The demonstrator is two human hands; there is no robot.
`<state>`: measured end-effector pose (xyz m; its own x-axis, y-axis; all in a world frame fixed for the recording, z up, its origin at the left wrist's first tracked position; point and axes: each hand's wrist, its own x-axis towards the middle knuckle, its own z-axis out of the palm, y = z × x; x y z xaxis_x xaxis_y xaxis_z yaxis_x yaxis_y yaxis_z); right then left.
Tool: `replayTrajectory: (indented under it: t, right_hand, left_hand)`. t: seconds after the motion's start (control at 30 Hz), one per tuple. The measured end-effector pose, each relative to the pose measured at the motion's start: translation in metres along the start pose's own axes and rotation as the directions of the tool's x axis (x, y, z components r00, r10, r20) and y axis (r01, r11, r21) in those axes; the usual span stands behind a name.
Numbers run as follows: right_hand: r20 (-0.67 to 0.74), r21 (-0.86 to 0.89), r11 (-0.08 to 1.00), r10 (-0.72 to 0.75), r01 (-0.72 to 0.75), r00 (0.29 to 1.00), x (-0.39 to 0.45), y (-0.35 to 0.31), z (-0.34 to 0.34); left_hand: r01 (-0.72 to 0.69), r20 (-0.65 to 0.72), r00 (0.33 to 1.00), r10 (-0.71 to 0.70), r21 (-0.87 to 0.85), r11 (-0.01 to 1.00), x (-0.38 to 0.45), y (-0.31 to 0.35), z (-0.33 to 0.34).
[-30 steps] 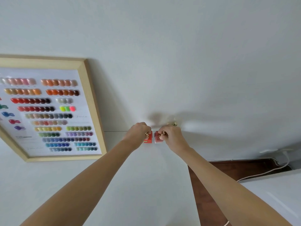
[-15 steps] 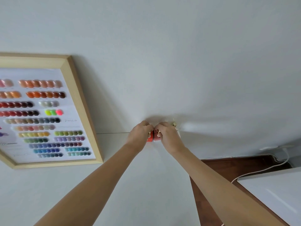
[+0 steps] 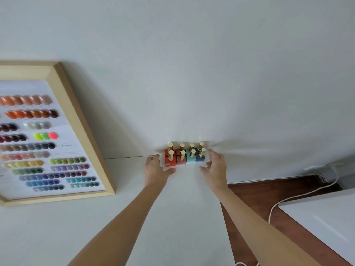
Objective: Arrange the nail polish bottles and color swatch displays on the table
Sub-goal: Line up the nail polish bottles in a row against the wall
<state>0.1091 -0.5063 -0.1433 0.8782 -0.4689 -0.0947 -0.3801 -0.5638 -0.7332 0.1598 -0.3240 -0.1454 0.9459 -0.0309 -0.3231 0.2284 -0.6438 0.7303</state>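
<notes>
Several square nail polish bottles (image 3: pixel 185 157) with gold caps stand in two tight rows against the wall at the back of the white table (image 3: pixel 172 217). From left to right the front ones are red, brick red, turquoise and dark blue. My left hand (image 3: pixel 155 170) is open just left of the red bottle, thumb near its base. My right hand (image 3: pixel 215 168) is open just right of the blue bottle. Neither hand holds a bottle. A wooden-framed color swatch display (image 3: pixel 48 131) leans against the wall at the left.
The table's right edge drops to a dark wooden floor (image 3: pixel 269 192), where a white cable (image 3: pixel 299 194) runs. Another white surface (image 3: pixel 326 217) juts in at the lower right. A white wall (image 3: pixel 192 64) rises behind the bottles.
Both hands were closed on bottles pressed together at the wall. They have since let go and spread apart, showing the two rows. The view has shifted and the frame sits further left.
</notes>
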Motion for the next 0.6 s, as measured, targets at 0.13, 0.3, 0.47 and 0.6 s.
replayTrajectory:
  t: [0.13,0.3,0.47,0.6]
  right_hand:
    - [0.041,-0.045,0.999,0.014,-0.012,0.999,0.013,-0.001,0.006]
    - [-0.007,-0.06,0.998,-0.014,0.014,1.0,0.022,0.002,0.013]
    - [-0.024,-0.021,1.0,-0.015,0.014,1.0,0.023,0.008,0.013]
    - [-0.033,-0.003,1.0,-0.016,0.016,0.999,0.023,0.008,0.013]
  left_hand:
    - [-0.014,-0.046,0.999,0.013,-0.027,1.0,0.006,0.007,0.012]
    - [0.01,-0.092,0.996,-0.019,-0.106,0.994,0.01,0.013,0.028]
    - [0.013,-0.111,0.993,-0.028,-0.133,0.991,0.013,0.013,0.034]
    - [0.024,-0.103,0.994,-0.038,-0.137,0.99,0.012,0.014,0.034]
